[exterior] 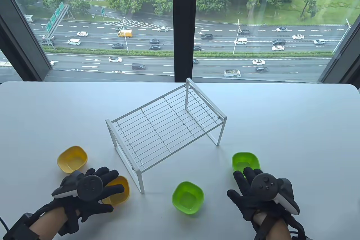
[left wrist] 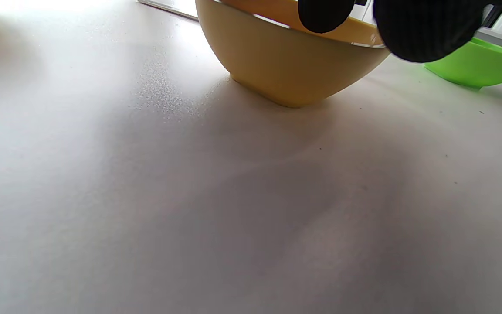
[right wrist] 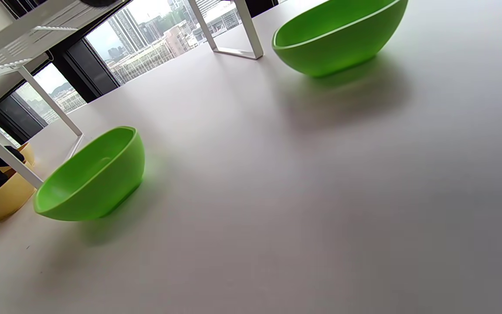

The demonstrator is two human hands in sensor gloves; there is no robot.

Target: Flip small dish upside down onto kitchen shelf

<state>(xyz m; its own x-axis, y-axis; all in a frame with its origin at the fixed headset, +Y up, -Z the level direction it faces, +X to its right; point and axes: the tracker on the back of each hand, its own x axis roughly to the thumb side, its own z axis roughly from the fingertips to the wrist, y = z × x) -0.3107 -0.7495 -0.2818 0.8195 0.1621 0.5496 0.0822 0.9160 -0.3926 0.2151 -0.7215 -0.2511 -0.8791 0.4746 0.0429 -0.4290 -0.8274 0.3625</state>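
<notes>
White table [exterior: 281, 124] holds a yellow dish [exterior: 122, 195] under the spread left grip [exterior: 97, 192].

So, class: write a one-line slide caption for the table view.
Gloved left hand reaches over a yellow dish; right hand nears a green dish, wire shelf waiting.

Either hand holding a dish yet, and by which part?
Neither clearly holds anything. The left hand lies with fingers spread over the near yellow dish's rim; a closed grip isn't visible. The right hand hovers open beside the far green dish.
</notes>
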